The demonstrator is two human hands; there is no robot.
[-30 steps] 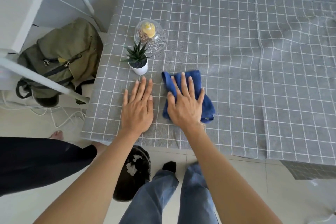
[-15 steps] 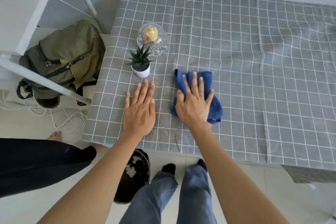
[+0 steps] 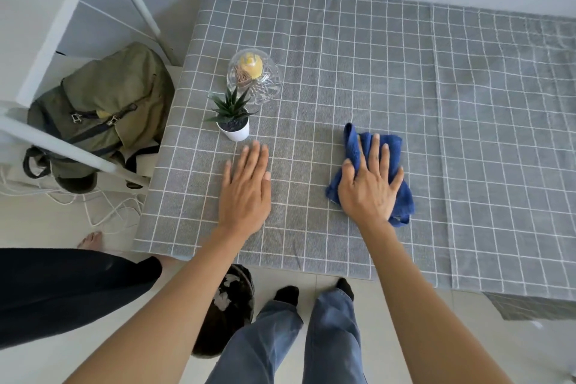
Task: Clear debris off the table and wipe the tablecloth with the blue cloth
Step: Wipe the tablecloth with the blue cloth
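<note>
A crumpled blue cloth (image 3: 402,193) lies on the grey checked tablecloth (image 3: 405,78) near the front edge. My right hand (image 3: 369,185) presses flat on the cloth with straight, spread fingers. My left hand (image 3: 246,188) rests flat on the bare tablecloth to the left, fingers straight and together, a little in front of the plant pot. I see no loose debris on the cloth.
A small succulent in a white pot (image 3: 233,125) and a cut-glass bowl (image 3: 255,76) with a yellow object stand near the table's left edge. An olive backpack (image 3: 103,109), white cables and a white frame are on the floor left. Another person's leg (image 3: 62,287) is at lower left.
My right hand has slid the blue cloth to the right, away from my left hand. The left hand has stayed flat in about the same spot.
</note>
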